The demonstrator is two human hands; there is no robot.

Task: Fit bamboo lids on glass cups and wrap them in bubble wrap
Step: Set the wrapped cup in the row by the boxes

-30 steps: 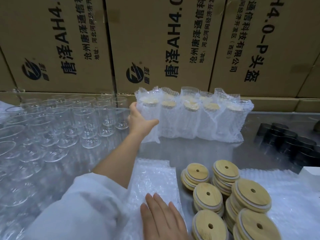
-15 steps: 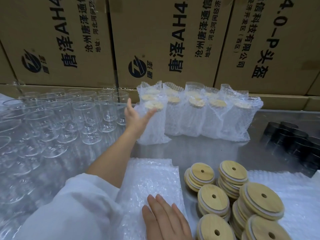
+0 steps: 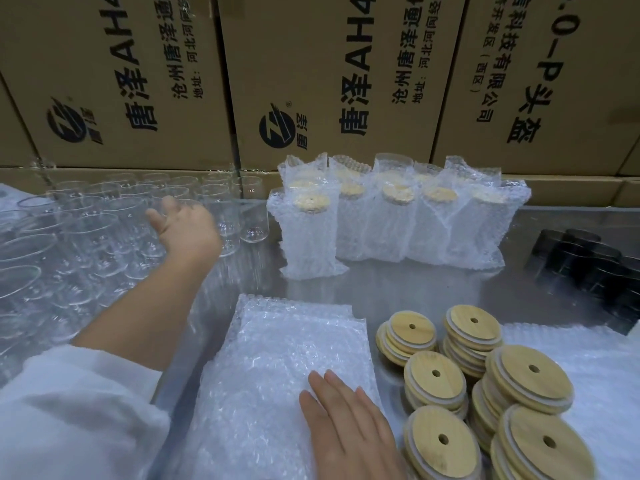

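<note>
Reaching left hand (image 3: 187, 230): stretched over the near edge of the bare glass cups (image 3: 104, 216), fingers loose and spread, grasping nothing. It is a little blurred, so I cannot tell whether a fingertip touches a rim. I judge it is there to pick the next cup.
Right hand (image 3: 349, 420): lying flat with straight fingers on the stack of bubble wrap (image 3: 277, 358), released and holding nothing. It is likely pinning the light sheets so the top one is ready.
Glass cups: clear, straight-walled tumblers, upright, open-mouthed and without lids. They are packed close in rows on the left of the desk (image 3: 398, 292), the far row near the cardboard boxes (image 3: 329, 81).
Bamboo lids (image 3: 436, 386): pale round discs, each with a small hole and a whitish seal ring beneath. They sit in short leaning stacks just beside the right hand, handy for fitting.
Bubble wrap: cut rectangular pieces piled squarely in front of the person; whether they are sheets or pouches I cannot tell. More wrap (image 3: 606, 375) lies at the right, beyond the lids.
Wrapped cups (image 3: 391, 223): lidded and upright in bubble sleeves, touching one another in a cluster at the back centre. They stand apart from the bare glass, probably so finished and unfinished cups do not mix.
Black pieces (image 3: 595, 265): dark round things at the far right, too dim to name.
Step in hand: fetching a fresh cup; fitting its lid and wrapping it are not yet begun.
</note>
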